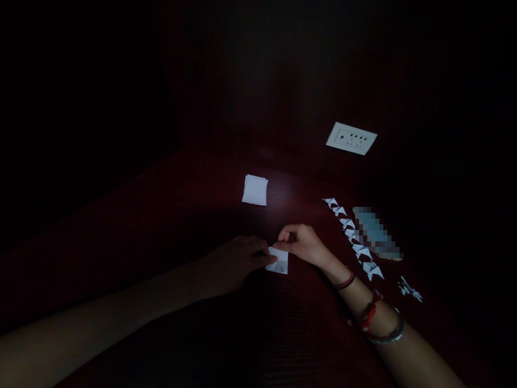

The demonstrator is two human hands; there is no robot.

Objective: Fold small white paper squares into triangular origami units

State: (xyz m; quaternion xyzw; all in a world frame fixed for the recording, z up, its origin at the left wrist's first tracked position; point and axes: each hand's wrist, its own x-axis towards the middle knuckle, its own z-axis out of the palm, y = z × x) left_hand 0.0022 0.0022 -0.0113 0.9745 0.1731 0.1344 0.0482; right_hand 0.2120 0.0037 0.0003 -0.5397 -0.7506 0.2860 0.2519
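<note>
A small square sheet of white paper [280, 265] with crease lines lies on the dark red table before me. My left hand [245, 258], a ring on one finger, rests at its left side, with thumb and fingertips pressing the sheet. At the sheet's top edge, my right hand [301, 242] has its fingers curled and its thumb on the paper, pinching that edge. Farther back sits a stack of white paper squares [255, 190], apart from both hands.
To the right runs a slanting row of several folded white paper pieces [350, 233]. Beside them lies a phone-like object [376, 233], blurred out. Small white scraps [410, 289] are nearer me. A white wall socket [351, 138] is at the back right. The surroundings are very dark.
</note>
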